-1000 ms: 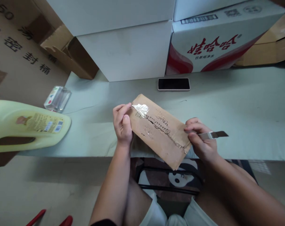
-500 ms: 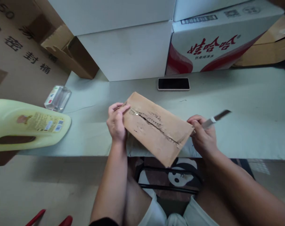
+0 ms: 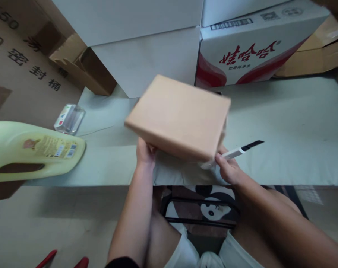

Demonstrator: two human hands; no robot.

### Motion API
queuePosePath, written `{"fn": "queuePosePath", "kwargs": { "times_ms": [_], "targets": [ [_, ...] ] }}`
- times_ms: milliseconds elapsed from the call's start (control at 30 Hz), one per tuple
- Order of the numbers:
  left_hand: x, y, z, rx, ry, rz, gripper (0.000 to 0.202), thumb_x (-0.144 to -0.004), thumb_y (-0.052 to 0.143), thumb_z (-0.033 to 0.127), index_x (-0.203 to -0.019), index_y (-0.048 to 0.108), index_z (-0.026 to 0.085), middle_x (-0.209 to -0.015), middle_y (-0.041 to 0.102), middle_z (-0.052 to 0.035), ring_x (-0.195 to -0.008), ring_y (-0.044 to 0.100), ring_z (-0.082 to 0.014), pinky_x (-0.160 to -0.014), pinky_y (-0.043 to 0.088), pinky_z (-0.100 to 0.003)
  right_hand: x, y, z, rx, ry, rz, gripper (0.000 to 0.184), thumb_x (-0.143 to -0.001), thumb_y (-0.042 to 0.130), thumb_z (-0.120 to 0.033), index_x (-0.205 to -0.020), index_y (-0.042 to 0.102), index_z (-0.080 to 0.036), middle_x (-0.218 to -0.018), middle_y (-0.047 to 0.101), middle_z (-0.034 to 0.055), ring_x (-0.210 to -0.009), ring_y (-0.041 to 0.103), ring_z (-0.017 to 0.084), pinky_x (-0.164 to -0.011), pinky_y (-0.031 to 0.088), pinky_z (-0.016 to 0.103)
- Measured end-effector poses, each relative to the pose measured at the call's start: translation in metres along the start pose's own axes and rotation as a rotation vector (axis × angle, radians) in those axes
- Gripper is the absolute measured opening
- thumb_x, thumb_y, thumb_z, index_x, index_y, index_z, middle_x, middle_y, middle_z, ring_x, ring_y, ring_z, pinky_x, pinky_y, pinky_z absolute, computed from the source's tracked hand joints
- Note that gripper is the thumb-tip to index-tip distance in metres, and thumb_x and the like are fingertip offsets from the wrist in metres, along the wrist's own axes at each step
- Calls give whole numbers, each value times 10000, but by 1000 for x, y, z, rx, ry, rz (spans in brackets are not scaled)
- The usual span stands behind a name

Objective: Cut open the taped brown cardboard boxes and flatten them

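Note:
A plain brown cardboard box (image 3: 182, 115) is held tilted above the table, a smooth face turned up toward me and slightly blurred. My left hand (image 3: 145, 150) grips it from below at the left; most of those fingers are hidden under the box. At the lower right corner, my right hand (image 3: 227, 163) is closed around a white-handled utility knife (image 3: 233, 152). Its dark blade is out and points right, away from the box. Fingers of that hand also reach behind the box's right side.
Behind stand white cartons (image 3: 149, 59) and a red-and-white water carton (image 3: 241, 56). A phone (image 3: 219, 93) is mostly hidden behind the box. On the left are a yellow jug (image 3: 54, 149), a clear plastic container (image 3: 70, 119) and a small open brown carton (image 3: 94, 70). The pale cloth-covered table (image 3: 297, 130) ends before my knees.
The box has been raised and turned over: its slit, taped seam faced me before, and a smooth face does now. The phone has become mostly covered. The knife has shifted slightly left.

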State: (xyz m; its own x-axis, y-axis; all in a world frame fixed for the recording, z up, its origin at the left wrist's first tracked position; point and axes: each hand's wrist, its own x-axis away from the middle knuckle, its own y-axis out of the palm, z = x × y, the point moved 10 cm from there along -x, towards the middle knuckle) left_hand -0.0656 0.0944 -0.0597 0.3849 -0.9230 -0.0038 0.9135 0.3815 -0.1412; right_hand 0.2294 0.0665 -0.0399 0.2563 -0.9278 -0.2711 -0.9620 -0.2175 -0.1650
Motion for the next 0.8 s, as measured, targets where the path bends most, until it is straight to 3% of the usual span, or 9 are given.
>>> {"fn": "queuePosePath", "kwargs": {
  "times_ms": [67, 133, 367, 433, 500, 567, 633, 733, 800],
  "targets": [
    [11, 19, -19, 159, -268, -48, 520, -912, 422, 668, -869, 637, 196, -722, 664, -51, -611, 622, -164, -469, 455, -266, 0, -1, -1, -15, -20, -17, 534, -986, 462, -628, -1453, 563, -391, -1635, 449, 8, -1557, 347, 298, -1267, 299, 577],
    [22, 41, -22, 226, -419, -172, 618, -908, 347, 720, -858, 650, 183, -710, 672, -80, -568, 615, -168, -467, 454, -278, 0, -5, -3, -37, -45, 9, 539, -995, 424, -616, -1478, 533, -404, -1675, 382, -29, -1596, 253, 286, -1294, 213, 588],
    [62, 79, -21, 15, -586, -653, 617, -937, 390, 700, -973, 685, 159, -899, 773, -133, -473, 627, -119, -392, 273, -224, -5, -32, -13, -134, -116, 209, 491, -954, 454, -631, -1326, 660, -384, -1529, 561, -5, -1546, 354, 303, -1280, 249, 590],
    [79, 91, -22, -72, -592, -845, 596, -932, 437, 690, -933, 691, 151, -912, 788, -142, -450, 611, -106, -381, 225, -214, -6, -46, -18, -193, -152, 281, 430, -957, 476, -580, -1259, 706, -379, -1479, 594, -6, -1508, 409, 297, -1274, 270, 568],
    [83, 96, -20, -170, -542, -923, 528, -918, 512, 643, -829, 683, 151, -857, 787, -125, -435, 589, -104, -372, 229, -212, -6, -57, -20, -212, -174, 334, 404, -961, 473, -552, -1204, 737, -366, -1423, 627, 4, -1453, 474, 293, -1258, 303, 546],
    [67, 92, -13, -228, -405, -807, 418, -895, 600, 547, -736, 657, 165, -765, 757, -85, -488, 610, -118, -403, 331, -212, -5, -62, -21, -183, -175, 353, 414, -963, 455, -563, -1173, 745, -355, -1384, 646, 16, -1430, 496, 298, -1252, 305, 549],
    [41, 77, -2, -214, -241, -541, 289, -868, 654, 453, -773, 667, 180, -746, 726, -54, -587, 652, -135, -487, 442, -220, -3, -59, -19, -108, -149, 334, 439, -955, 442, -611, -1133, 739, -341, -1405, 631, 22, -1446, 478, 317, -1254, 285, 577],
    [17, 49, 5, -120, -84, -213, 298, -849, 676, 452, -1016, 683, 205, -943, 744, -77, -727, 702, -158, -568, 506, -242, 0, -51, -18, 37, -110, 297, 452, -937, 448, -665, -1057, 715, -320, -1526, 527, 9, -1503, 398, 352, -1233, 285, 619],
    [10, 41, 8, -73, 18, -138, 454, -833, 691, 519, -1176, 648, 225, -1147, 728, -124, -860, 722, -187, -634, 539, -268, 2, -48, -20, 77, -127, 299, 412, -942, 468, -642, -1007, 702, -309, -1598, 438, -20, -1545, 323, 357, -1238, 267, 623]
  ]
}}
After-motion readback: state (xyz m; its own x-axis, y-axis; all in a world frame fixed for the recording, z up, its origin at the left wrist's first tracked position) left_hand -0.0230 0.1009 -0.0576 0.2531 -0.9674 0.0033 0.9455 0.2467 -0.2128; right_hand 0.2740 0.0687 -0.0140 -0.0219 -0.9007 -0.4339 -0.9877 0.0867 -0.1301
